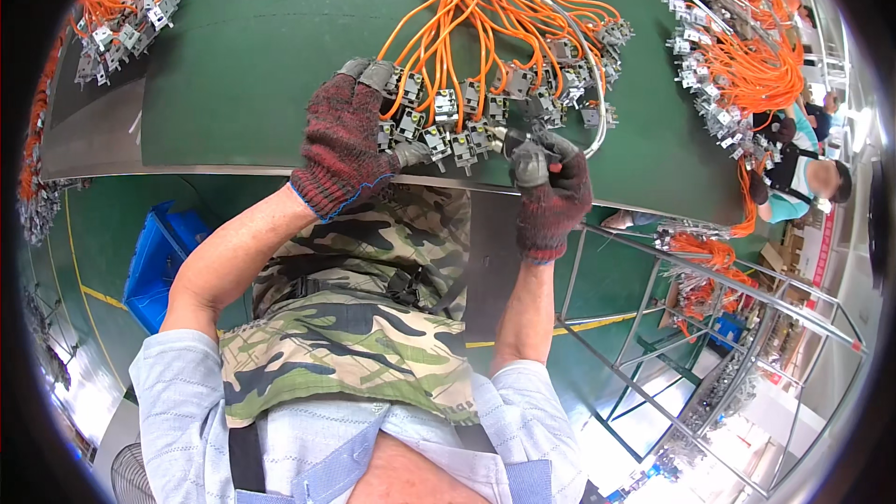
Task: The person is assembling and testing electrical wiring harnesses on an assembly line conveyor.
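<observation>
Your left hand (pixel 347 135) lies at the left end of the grey metal connectors (pixel 448 112), its fingers spread around them; you cannot tell whether they grip one. The connectors sit near the close edge of the green counter (pixel 252 84), their orange cables (pixel 476 0) running to the far side. Your right hand (pixel 555 196), at their near right, has its fingers clenched around a dark tool (pixel 512 143), silver tip pointing left.
</observation>
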Available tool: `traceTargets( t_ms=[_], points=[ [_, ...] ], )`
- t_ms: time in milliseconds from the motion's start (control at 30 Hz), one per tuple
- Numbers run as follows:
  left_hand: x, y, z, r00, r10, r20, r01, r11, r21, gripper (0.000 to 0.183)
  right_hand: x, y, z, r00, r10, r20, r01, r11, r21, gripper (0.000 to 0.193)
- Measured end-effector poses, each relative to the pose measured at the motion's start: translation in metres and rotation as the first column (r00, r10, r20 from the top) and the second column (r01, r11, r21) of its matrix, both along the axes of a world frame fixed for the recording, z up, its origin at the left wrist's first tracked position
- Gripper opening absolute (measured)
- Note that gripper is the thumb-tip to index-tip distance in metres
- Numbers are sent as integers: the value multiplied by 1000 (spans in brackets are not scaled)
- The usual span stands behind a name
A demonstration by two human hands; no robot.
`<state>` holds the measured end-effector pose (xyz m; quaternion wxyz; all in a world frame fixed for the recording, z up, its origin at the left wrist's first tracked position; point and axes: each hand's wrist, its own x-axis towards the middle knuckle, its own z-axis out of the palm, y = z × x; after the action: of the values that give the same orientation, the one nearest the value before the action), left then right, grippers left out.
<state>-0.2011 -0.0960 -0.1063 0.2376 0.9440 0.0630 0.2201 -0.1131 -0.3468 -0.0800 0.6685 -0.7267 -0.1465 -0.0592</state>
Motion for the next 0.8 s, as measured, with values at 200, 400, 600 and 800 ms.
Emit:
traceTargets(
  t_ms=[200,400,600,800],
  points=[
    [0,1,4,1000,4,-26,-4,1000,-3,104,-16,12,18,990,-22,-140,20,1000,-19,27],
    [0,1,4,999,8,-38,-10,1000,-29,104,-17,11,7,998,-19,-57,12,993,-115,23],
    [0,0,2,999,21,-36,-22,999,-31,104,-20,22,18,999,-46,-14,44,990,-131,24],
    [-2,0,5,999,35,-19,-36,998,-45,103,3,59,37,999,-33,-24,30,989,-146,33]
  ],
)
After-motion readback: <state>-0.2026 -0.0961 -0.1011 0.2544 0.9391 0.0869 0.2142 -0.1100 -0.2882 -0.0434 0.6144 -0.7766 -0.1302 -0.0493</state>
